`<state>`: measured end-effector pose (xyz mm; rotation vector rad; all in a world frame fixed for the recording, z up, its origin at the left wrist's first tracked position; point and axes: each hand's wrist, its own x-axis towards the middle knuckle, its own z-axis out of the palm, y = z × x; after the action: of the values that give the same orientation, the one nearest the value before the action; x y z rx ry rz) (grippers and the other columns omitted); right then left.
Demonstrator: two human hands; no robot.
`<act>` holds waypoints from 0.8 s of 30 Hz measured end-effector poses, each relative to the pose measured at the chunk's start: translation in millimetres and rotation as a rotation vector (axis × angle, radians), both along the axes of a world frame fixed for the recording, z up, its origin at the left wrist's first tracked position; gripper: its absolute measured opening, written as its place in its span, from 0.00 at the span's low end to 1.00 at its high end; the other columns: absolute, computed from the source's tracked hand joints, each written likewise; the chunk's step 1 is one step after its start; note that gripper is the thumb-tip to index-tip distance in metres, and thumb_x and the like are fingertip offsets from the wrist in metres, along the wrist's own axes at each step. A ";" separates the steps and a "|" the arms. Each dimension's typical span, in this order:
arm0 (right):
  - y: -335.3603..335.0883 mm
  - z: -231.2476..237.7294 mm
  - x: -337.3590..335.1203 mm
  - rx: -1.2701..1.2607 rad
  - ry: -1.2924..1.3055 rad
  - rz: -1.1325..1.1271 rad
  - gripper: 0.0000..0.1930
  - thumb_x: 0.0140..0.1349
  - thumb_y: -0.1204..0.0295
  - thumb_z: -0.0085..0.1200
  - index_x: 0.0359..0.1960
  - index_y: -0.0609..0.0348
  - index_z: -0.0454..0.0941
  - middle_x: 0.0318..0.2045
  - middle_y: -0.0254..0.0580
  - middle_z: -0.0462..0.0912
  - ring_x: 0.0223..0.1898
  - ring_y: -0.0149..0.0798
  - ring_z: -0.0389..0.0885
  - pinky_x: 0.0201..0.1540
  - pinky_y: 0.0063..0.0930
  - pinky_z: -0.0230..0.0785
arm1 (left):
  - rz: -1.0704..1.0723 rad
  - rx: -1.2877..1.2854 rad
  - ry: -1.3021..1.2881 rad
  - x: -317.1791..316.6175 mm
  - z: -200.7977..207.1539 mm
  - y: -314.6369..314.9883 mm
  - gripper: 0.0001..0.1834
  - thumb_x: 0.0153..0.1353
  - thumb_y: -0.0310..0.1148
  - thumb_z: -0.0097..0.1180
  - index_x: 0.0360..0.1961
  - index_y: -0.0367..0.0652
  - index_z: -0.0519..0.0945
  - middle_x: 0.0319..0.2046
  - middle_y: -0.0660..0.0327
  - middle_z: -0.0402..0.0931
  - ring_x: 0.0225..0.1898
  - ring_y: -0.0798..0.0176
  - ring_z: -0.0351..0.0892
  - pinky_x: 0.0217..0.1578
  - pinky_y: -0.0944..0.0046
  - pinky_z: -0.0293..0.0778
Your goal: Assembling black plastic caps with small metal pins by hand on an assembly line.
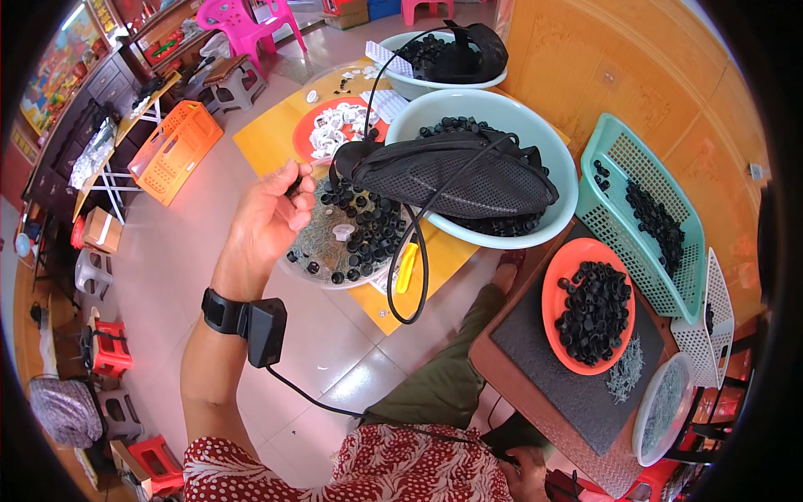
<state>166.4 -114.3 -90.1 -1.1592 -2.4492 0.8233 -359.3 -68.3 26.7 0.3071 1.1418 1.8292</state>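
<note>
My left hand (276, 209) is raised over the left side of a yellow board, fingers curled in a pinch on a small black plastic part (294, 186). Just beside it lies a round clear tray (314, 238) with several black caps (368, 234) and one white piece (343, 232). A strap with a black box (266, 332) and cable circles my left wrist. At the lower edge, my right hand (527, 473) hangs low by the brown table, partly cut off; its fingers do not show clearly. A black mesh bag (460, 180) with a looped cable lies across a pale blue basin (565, 188) of black parts.
An orange-red plate (305, 134) bears white pieces; a yellow-handled tool (406, 268) lies by the tray. On the right are an orange plate (548, 309) of black parts, a green basket (611, 222) and a bowl of thin grey pieces (665, 410). An orange crate (176, 151) stands left.
</note>
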 end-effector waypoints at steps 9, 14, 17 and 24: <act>-4.8 -8.7 34.5 -0.956 -0.078 -0.427 0.11 0.62 0.66 0.52 0.33 0.62 0.76 0.19 0.37 0.75 0.20 0.35 0.72 0.21 0.29 0.63 | -0.063 -0.048 -0.005 27.7 -15.1 -27.6 0.17 0.66 0.38 0.46 0.44 0.30 0.71 0.34 0.49 0.78 0.29 0.62 0.79 0.27 0.71 0.75; 7.0 3.6 30.7 -0.947 -0.138 -0.412 0.07 0.57 0.72 0.54 0.27 0.63 0.77 0.19 0.34 0.74 0.19 0.26 0.69 0.21 0.23 0.61 | -0.138 -0.034 -0.095 43.6 -13.5 -31.9 0.29 0.68 0.49 0.37 0.45 0.27 0.70 0.42 0.38 0.75 0.42 0.47 0.79 0.37 0.57 0.76; 6.4 9.6 19.6 -0.941 -0.127 -0.482 0.06 0.56 0.75 0.55 0.25 0.67 0.78 0.18 0.33 0.78 0.20 0.21 0.70 0.20 0.21 0.64 | -0.170 -0.004 -0.096 51.0 -8.9 -31.7 0.33 0.68 0.52 0.33 0.47 0.26 0.69 0.45 0.37 0.73 0.45 0.45 0.77 0.40 0.57 0.75; 6.1 3.7 22.1 -0.911 -0.144 -0.443 0.06 0.57 0.75 0.55 0.25 0.66 0.78 0.18 0.31 0.77 0.19 0.21 0.68 0.19 0.19 0.61 | -0.184 0.017 -0.123 51.5 -17.1 -34.7 0.36 0.68 0.55 0.31 0.49 0.24 0.69 0.47 0.35 0.71 0.47 0.42 0.76 0.42 0.54 0.75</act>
<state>188.5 -108.2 -86.4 -2.0014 -1.7560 1.8136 -307.8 -103.0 9.6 0.2952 0.9805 1.6736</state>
